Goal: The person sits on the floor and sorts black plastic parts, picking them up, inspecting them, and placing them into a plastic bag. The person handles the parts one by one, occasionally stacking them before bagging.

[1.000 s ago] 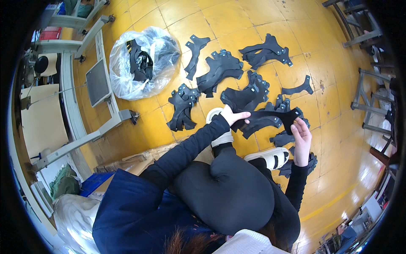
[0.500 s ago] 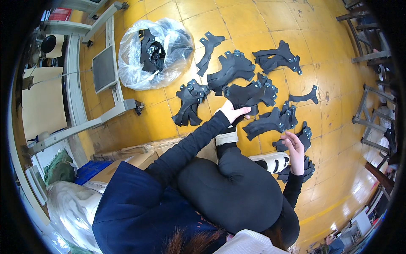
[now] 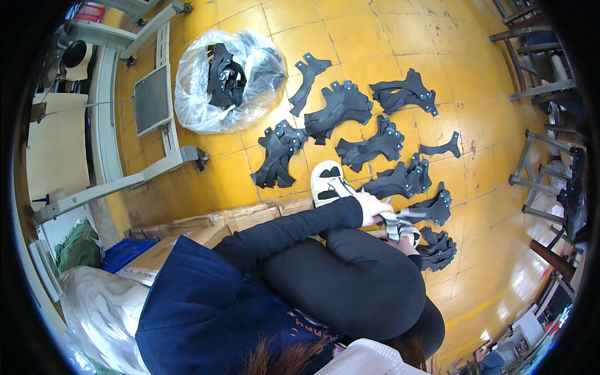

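Over my knees, my left hand (image 3: 371, 209) is closed on a small stack of dark cut pieces (image 3: 395, 226), whose edges shine grey and are smeared by motion. My right hand (image 3: 405, 246) grips the stack from its lower right side; most of its fingers are hidden. Just beyond the hands lies a pile of black cut pieces (image 3: 400, 180) with small pale marks at their tips. More such piles, a black pile (image 3: 434, 206) and another black pile (image 3: 437, 249), lie close to the right of my hands.
Further piles (image 3: 337, 109) spread over the yellow tiled floor, with a single black piece (image 3: 442, 146) at the right. A clear plastic bag (image 3: 194, 94) holding black pieces stands at the far left beside a grey metal frame (image 3: 115, 187). Stools (image 3: 537, 169) line the right. My sandal (image 3: 326, 178) is near the piles.
My left hand has left the middle pile and come back toward my knees with a stack of pieces. The right hand has moved down and left to meet it.
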The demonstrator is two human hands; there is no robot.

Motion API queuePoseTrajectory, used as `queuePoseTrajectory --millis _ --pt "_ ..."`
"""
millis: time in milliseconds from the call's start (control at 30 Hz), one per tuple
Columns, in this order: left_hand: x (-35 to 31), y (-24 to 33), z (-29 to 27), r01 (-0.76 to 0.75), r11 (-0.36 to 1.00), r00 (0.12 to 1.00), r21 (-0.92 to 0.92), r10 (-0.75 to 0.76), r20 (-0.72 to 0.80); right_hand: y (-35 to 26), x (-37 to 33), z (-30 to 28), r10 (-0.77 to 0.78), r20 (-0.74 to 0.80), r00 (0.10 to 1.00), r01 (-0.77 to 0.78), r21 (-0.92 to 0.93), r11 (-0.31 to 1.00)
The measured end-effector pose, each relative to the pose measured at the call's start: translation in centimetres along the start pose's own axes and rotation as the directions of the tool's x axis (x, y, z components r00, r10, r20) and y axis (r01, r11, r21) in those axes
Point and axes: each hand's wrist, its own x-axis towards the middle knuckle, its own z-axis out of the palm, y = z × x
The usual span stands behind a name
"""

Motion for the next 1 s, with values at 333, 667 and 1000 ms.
queuePoseTrajectory --millis 333,667,1000 --pt "-2.9 1.1 -2.1 0.013 0.984 0.971 -0.179 -0.056 -0.234 4.2 2.3 5.9 0.280 -0.360 0.890 0.076 0.722 0.688" --pt "-7.9 1.5 -2.1 0.257 0.941 0.897 -0.219 -0.317 -0.309 1.6 -0.1 4.6 0.252 -0.534 0.807 0.044 0.479 0.877" --pt "-5.5 -15.1 1.3 -0.081 0.996 0.805 -0.023 0.052 -0.591 0.0 -2.4 4.5 0.122 -0.703 0.701 0.093 0.259 0.961"
